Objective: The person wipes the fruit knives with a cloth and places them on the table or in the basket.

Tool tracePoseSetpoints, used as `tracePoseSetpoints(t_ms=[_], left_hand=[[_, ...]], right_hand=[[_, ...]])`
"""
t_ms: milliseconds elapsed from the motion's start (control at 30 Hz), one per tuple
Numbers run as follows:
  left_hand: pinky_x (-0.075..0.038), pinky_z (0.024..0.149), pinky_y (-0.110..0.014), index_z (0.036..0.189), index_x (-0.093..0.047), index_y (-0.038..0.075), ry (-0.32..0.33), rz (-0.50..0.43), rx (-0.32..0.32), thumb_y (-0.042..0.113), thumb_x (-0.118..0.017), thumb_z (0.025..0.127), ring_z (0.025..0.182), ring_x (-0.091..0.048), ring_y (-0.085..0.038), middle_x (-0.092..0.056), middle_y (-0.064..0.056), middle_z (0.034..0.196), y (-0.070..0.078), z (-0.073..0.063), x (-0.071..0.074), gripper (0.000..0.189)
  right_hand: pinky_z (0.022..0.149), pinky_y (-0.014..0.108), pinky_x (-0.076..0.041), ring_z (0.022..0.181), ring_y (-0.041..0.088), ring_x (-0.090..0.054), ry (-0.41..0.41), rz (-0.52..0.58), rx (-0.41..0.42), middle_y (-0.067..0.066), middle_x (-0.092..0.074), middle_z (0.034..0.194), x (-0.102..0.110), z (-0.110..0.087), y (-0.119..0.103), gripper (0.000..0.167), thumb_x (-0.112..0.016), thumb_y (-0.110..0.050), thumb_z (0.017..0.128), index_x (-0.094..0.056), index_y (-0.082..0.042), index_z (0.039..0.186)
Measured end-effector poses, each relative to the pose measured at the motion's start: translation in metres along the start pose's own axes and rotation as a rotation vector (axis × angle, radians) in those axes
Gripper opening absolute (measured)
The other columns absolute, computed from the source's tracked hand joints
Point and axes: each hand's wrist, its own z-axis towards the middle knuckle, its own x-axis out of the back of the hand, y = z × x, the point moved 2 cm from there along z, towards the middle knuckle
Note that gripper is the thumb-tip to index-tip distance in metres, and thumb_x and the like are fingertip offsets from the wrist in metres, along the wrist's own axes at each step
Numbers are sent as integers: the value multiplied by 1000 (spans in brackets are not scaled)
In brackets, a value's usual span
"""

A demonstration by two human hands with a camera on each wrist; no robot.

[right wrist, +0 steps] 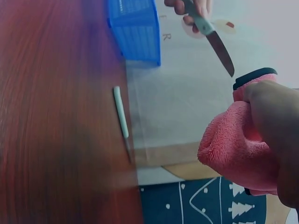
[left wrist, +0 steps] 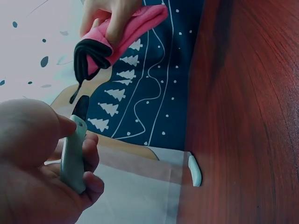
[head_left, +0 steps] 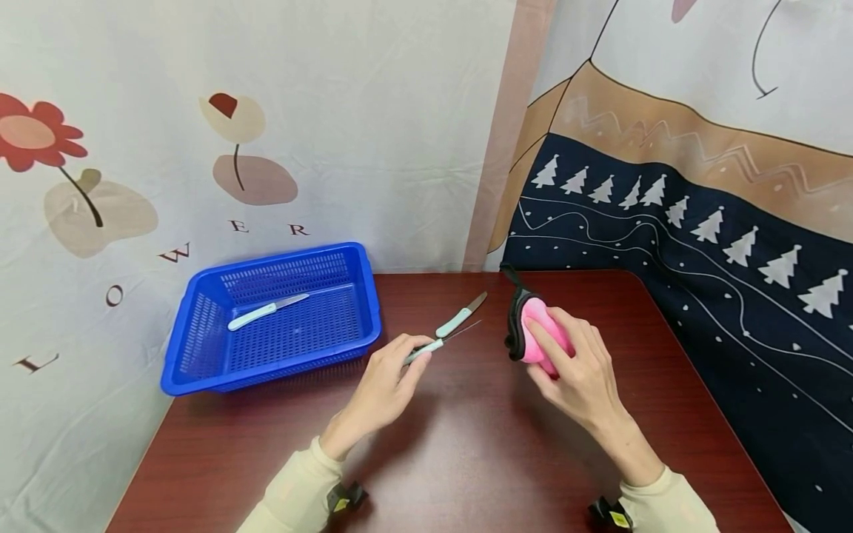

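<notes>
My left hand point(head_left: 381, 383) grips a knife by its pale mint handle point(left wrist: 73, 156), the blade pointing away from me toward the right. A folded pink cloth point(head_left: 538, 337) with black trim and a black loop is held in my right hand point(head_left: 581, 374), thumb and fingers closed around it. In the right wrist view the blade point(right wrist: 220, 51) of the held knife points at the cloth's trimmed end, with a small gap between them. Another mint-handled knife point(head_left: 455, 322) lies on the table just beyond my left hand.
At the left of the table stands a blue plastic basket point(head_left: 266, 376) with perforated sides. Inside it lies a similar knife point(head_left: 263, 314). The brown table point(head_left: 466, 451) backs onto a printed white curtain point(head_left: 400, 148) and a dark tree-patterned one point(head_left: 700, 318) at the right.
</notes>
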Motion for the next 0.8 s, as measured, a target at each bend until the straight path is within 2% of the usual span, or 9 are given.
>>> tracePoseSetpoints(t_ms=[167, 300, 367, 533, 667, 800], left_hand=[[-55, 79, -27, 126, -79, 10, -40, -82, 121, 13, -66, 113, 86, -64, -8, -77, -3, 98, -3, 1, 0, 19], [-49, 69, -23, 116, -80, 16, -87, -175, 250, 20, -64, 115, 75, -61, -4, -72, -2, 85, -4, 2, 0, 17], [-45, 62, -22, 112, -79, 17, -108, -219, 290, 23, -62, 117, 68, -57, -4, -66, 0, 79, -4, 3, 0, 19], [-41, 59, -21, 112, -79, 10, -143, -302, 314, 21, -60, 118, 64, -54, -4, -66, -5, 78, -2, 4, 0, 22], [-45, 62, -21, 115, -79, 7, -163, -323, 312, 18, -59, 117, 69, -58, -4, -70, -8, 84, -3, 3, -1, 23], [-46, 64, -21, 115, -79, 8, -188, -315, 305, 18, -57, 118, 69, -58, -5, -68, -4, 81, -2, 2, -2, 25]], right_hand=[[81, 53, -53, 106, 44, -68, 29, 19, 63, 30, -72, 134, -4, 7, -12, 41, -63, -31, 106, -81, -8, 134], [82, 55, -55, 107, 44, -70, 24, 39, 118, 30, -72, 133, -9, 12, -23, 40, -63, -31, 107, -81, -7, 133], [83, 55, -56, 109, 43, -70, 1, 48, 136, 29, -72, 134, -12, 14, -28, 40, -63, -32, 108, -81, -8, 135], [86, 55, -59, 109, 40, -69, -59, 55, 180, 26, -72, 138, -21, 17, -43, 41, -62, -34, 109, -78, -11, 140], [86, 54, -61, 109, 38, -68, -97, 48, 230, 24, -72, 140, -29, 18, -54, 42, -61, -34, 110, -76, -14, 144], [87, 51, -62, 110, 36, -67, -139, 34, 276, 22, -72, 140, -37, 17, -63, 41, -61, -32, 110, -75, -15, 145]])
